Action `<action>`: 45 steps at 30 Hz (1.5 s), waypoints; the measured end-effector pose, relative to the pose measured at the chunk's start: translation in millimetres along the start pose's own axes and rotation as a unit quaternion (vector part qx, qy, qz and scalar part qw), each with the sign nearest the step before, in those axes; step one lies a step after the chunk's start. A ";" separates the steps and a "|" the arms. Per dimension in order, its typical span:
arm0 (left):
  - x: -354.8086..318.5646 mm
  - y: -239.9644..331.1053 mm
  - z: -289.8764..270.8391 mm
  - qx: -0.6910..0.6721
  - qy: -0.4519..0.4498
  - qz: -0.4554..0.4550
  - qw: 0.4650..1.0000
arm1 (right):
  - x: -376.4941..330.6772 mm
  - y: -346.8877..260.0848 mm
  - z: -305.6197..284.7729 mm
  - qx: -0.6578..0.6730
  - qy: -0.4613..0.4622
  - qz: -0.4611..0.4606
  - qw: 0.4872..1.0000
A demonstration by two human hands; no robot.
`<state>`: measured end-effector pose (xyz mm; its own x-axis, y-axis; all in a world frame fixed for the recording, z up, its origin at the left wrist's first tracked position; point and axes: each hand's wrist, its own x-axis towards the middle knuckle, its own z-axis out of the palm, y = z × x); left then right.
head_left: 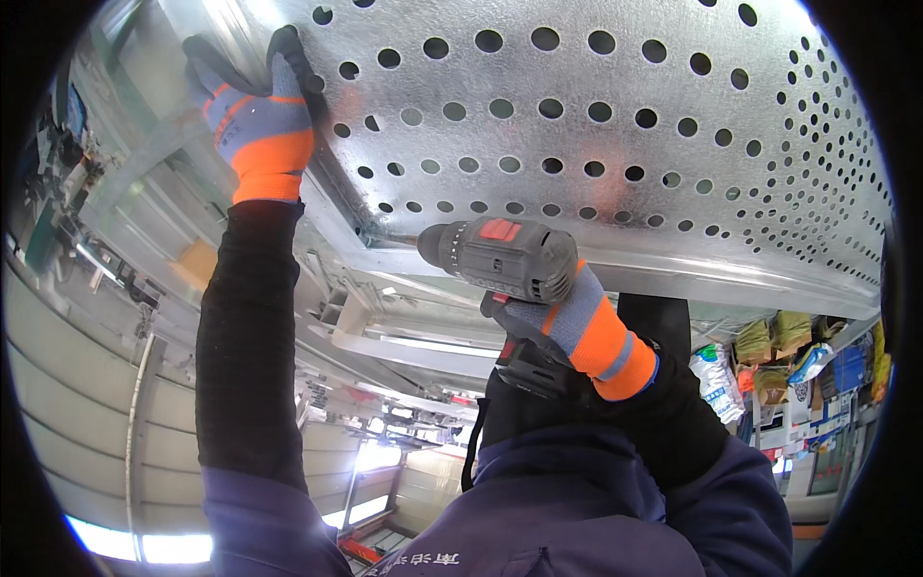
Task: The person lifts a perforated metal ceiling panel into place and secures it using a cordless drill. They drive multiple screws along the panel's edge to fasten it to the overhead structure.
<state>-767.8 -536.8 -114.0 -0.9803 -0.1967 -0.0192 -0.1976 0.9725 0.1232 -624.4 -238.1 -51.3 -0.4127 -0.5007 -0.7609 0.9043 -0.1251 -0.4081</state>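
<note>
Galvanised, perforated sheet-metal panel [596, 106] overhead, spanning everything above both hands, dotted with rows of round holes. Folded metal edge [615, 264] along its lower side, just above the right grip. Steel framing and rails [385, 337] below and left of that grip, running off toward the left. Shelves with bags and packages [798, 365] well off to the right of the right grip, lower down.

Grey cordless drill [500, 258] with a red switch on top, held level, nose pointing left into the corner where the panel's edge meets the frame; bit tip touching metal there, too small to make out further. Right hand [577, 322], in a grey-and-orange work glove, closed fully around the drill's handle from beneath. Left hand [258, 115], same kind of glove, raised up and left of the drill, fingers wrapped over the panel's left rim, holding it; dark sleeve below it.
</note>
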 end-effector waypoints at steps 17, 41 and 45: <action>-2.0 -9.0 2.9 -0.021 -0.008 0.003 1.000 | 1.4 25.9 -4.6 -0.051 -0.037 0.071 0.996; -0.6 -13.1 2.5 -0.026 -0.017 0.000 1.000 | -5.0 22.5 -2.4 0.100 0.010 0.143 0.985; -0.9 -14.8 0.8 -0.019 -0.024 0.006 1.000 | -0.9 12.5 -4.1 0.126 0.005 0.197 0.972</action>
<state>-763.9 -550.9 -116.7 -0.9819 -0.1778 -0.0647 -0.1861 0.9693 0.1604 -613.2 -235.7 -57.8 -0.0281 -0.5434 -0.8390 0.9899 -0.1316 0.0521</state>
